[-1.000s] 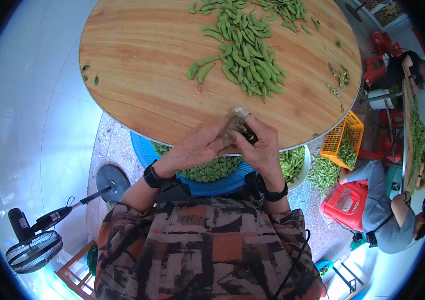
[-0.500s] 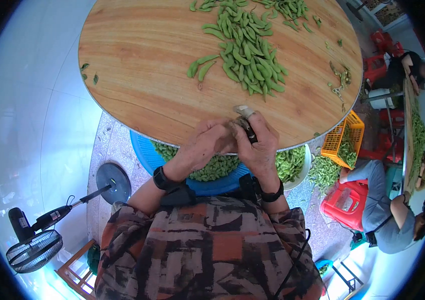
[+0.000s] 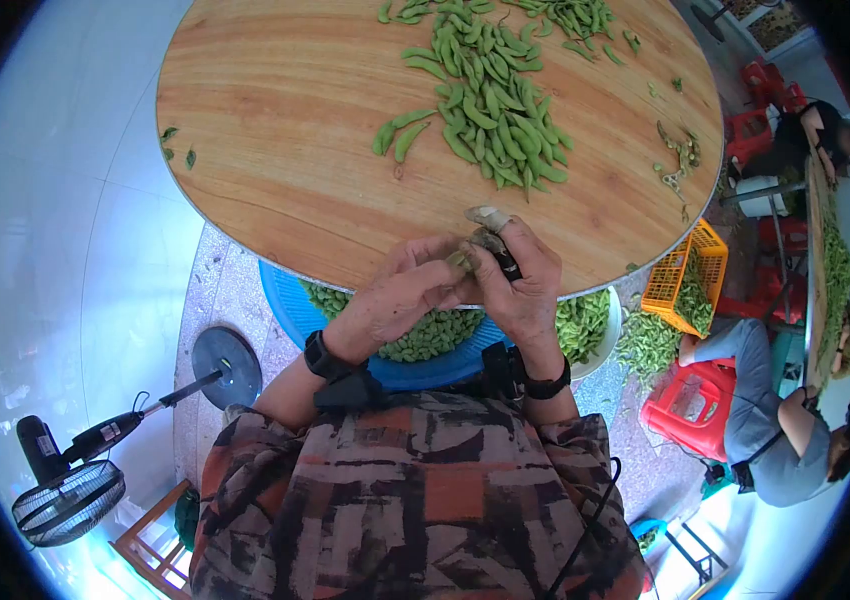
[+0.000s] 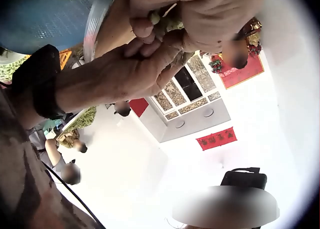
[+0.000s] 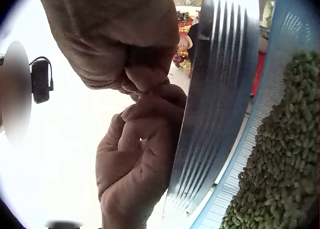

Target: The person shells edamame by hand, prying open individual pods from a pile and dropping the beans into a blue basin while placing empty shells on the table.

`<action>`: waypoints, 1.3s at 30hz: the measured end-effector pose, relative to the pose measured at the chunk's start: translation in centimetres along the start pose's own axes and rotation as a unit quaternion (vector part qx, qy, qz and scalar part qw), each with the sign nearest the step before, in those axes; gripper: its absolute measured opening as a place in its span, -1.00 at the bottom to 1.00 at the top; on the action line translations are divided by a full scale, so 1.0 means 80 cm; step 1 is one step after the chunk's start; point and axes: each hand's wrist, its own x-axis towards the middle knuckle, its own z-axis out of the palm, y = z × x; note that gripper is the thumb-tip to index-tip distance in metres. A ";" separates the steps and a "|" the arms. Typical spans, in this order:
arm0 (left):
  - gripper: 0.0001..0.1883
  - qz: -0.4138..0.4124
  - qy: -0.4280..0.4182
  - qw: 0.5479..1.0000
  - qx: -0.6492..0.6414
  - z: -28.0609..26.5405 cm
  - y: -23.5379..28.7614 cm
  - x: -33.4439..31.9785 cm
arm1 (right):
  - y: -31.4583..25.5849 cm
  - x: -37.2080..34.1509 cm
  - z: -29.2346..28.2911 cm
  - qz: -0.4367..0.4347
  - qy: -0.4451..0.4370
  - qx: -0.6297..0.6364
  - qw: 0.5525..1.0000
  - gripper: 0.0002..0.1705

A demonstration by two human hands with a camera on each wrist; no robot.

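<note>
At the table's near edge both hands meet fingertip to fingertip over a small green bean pod (image 3: 460, 262). My left hand (image 3: 400, 295) pinches it from the left. On the other side my right hand (image 3: 525, 290) pinches it between thumb and fingers, its index fingertip wrapped in a pale covering (image 3: 488, 215). A small black item (image 3: 505, 264) shows in the right hand; what it is, I cannot tell. The left wrist view shows the pod (image 4: 170, 20) between the fingers; in the right wrist view the fingers hide it. A pile of green pods (image 3: 505, 130) lies ahead.
Below the edge of the round wooden table (image 3: 275, 150) sits a blue basin (image 3: 285, 300) of shelled green beans (image 5: 285, 159). A white bowl (image 3: 605, 345) of pods and a yellow crate (image 3: 660, 290) stand to the right. A seated person (image 3: 785, 440) is farther right.
The left hand has shifted slightly, and the pod shows more clearly between the fingertips. The right index finger has risen a little. The pile on the table stays the same.
</note>
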 end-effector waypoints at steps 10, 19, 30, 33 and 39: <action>-0.76 0.026 0.001 1.000 -0.015 -0.007 -0.006 0.002 | 0.009 -0.001 -0.002 -0.008 -0.026 0.005 1.000 -0.63; -0.67 -0.020 -0.059 0.995 -0.078 -0.023 0.001 -0.001 | -0.001 -0.002 -0.035 0.218 0.024 0.266 0.939 -0.67; -0.51 -0.017 -0.070 0.997 -0.041 -0.013 0.008 -0.009 | -0.008 -0.005 -0.101 0.149 0.006 0.036 0.988 -0.67; -0.58 -0.021 -0.148 0.979 0.140 -0.024 0.034 -0.028 | 0.011 -0.033 -0.186 0.087 -0.156 -0.059 0.982 -0.71; -0.73 0.263 0.134 0.679 0.672 -0.048 0.089 0.020 | 0.020 -0.044 -0.209 0.155 0.025 -0.216 0.964 -0.82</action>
